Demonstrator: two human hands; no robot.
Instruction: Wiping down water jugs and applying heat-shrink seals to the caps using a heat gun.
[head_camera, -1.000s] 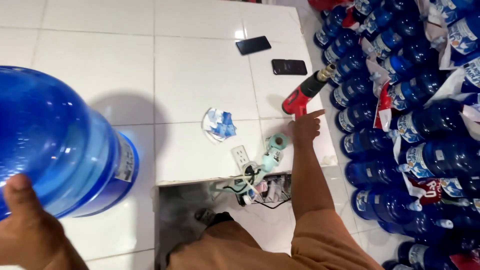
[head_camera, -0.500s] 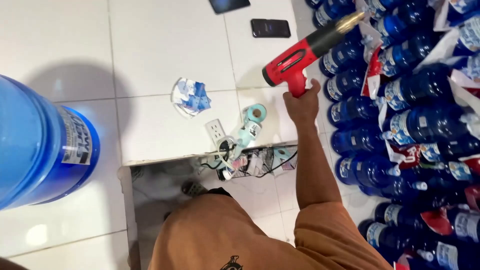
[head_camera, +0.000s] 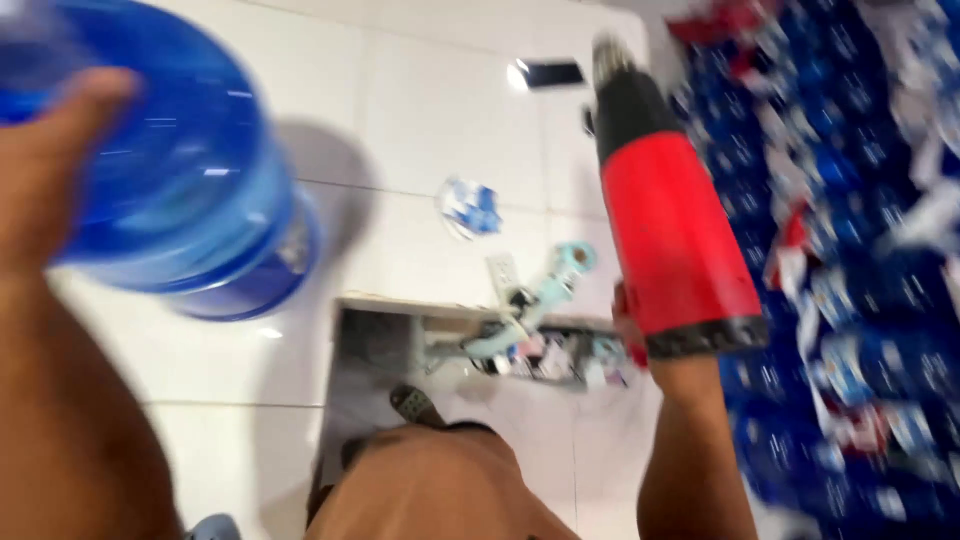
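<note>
My left hand (head_camera: 45, 170) rests on top of a large blue water jug (head_camera: 190, 190) that stands on the white tiled floor at the left; whether its fingers grip the jug is hidden by blur. My right hand (head_camera: 640, 335) is raised close to the camera and holds a red and black heat gun (head_camera: 670, 215), its black nozzle pointing away from me. The hand itself is mostly hidden behind the tool's body. The whole view is motion-blurred.
A dense pile of blue bottles (head_camera: 850, 280) with red and white labels fills the right side. On the floor lie a dark phone (head_camera: 553, 73), a crumpled blue and white wrapper (head_camera: 470, 207), a white socket block (head_camera: 502, 272) and a pale teal tool (head_camera: 545, 295) by an open recess.
My right hand picked the heat gun up off the floor and lifted it toward the camera. My left hand came back onto the jug's top.
</note>
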